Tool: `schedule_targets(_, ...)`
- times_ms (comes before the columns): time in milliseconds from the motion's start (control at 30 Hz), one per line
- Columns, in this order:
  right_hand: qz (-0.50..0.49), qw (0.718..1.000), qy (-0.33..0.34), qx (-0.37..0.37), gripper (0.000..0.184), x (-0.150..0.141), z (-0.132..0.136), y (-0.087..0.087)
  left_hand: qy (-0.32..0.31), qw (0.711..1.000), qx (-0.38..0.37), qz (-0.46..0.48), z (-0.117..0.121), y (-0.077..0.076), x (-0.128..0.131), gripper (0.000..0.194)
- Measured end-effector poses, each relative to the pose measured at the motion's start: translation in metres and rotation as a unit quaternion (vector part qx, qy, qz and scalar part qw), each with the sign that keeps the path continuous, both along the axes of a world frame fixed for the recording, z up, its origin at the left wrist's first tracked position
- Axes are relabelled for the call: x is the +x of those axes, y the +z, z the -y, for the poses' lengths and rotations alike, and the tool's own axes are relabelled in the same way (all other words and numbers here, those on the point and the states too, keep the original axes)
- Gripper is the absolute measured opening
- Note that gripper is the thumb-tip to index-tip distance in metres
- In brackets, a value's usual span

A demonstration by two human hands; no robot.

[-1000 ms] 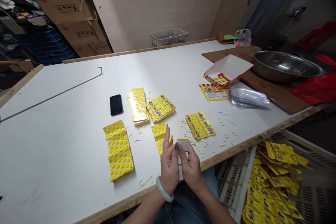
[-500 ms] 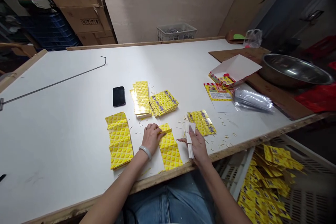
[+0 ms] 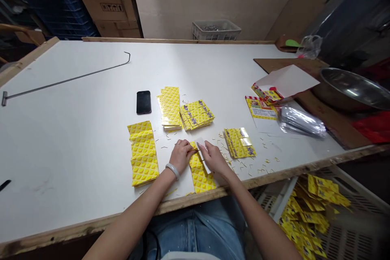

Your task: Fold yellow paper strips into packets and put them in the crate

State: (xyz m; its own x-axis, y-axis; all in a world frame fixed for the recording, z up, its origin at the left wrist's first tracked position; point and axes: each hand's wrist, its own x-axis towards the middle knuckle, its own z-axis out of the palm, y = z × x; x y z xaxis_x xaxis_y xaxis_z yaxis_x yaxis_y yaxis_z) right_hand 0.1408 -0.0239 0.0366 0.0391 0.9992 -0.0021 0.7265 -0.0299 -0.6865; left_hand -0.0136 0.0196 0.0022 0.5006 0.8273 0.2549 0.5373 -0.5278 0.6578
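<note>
My left hand [image 3: 180,155] rests with curled fingers on the far end of a row of yellow packets [image 3: 200,174] that lies near the table's front edge. A white bangle sits on that wrist. My right hand [image 3: 213,157] holds a thin stack of white cards [image 3: 203,152] and brings it against the same end of the row, so both hands meet there. A second row of yellow packets [image 3: 143,154] lies just left of my left hand. A small pile of printed yellow packets [image 3: 239,143] lies to the right of my right hand.
Two more packet piles [image 3: 184,110] and a black phone [image 3: 144,102] lie farther back on the white table [image 3: 91,130]. A long metal rod [image 3: 65,79] lies far left. A white sheet, plastic bags [image 3: 301,121] and a steel bowl [image 3: 353,89] are at right. A crate of packets [image 3: 307,215] stands below right.
Both hands came up from my lap to the table. The left hand settled on the row of packets, and the right hand with the white cards then moved left to meet it.
</note>
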Motion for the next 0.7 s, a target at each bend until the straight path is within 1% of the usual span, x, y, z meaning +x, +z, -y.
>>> schedule_targets(67,-0.013,1.000,-0.008,0.002,0.029,0.001,0.000,-0.001,0.001,1.000,-0.003,0.005,0.000,-0.001,0.000,0.007)
schedule_targets(133,-0.011,1.000,0.001,-0.011,0.029,0.004,0.003,0.000,0.002,1.000,-0.007,0.007,0.000,-0.002,0.000,0.007)
schedule_targets(233,0.008,0.999,0.023,-0.037,0.030,0.007,0.011,0.003,0.004,1.000,-0.014,0.006,-0.001,-0.004,0.000,0.012)
schedule_targets(333,0.038,0.997,0.033,-0.061,0.030,0.008,0.016,0.006,0.005,1.000,-0.017,0.002,-0.002,-0.005,0.001,0.012)
schedule_targets(467,0.087,0.993,0.041,-0.069,0.029,0.005,0.018,0.005,0.004,1.000,-0.015,-0.006,-0.002,-0.004,0.000,0.010)
schedule_targets(567,0.132,0.988,0.033,-0.067,0.028,0.000,0.019,0.002,0.002,1.000,-0.011,-0.014,-0.001,-0.003,0.001,0.011)
schedule_targets(700,0.222,0.971,0.021,-0.083,0.027,-0.010,0.018,0.001,-0.004,1.000,-0.002,-0.027,-0.001,-0.002,0.002,0.014)
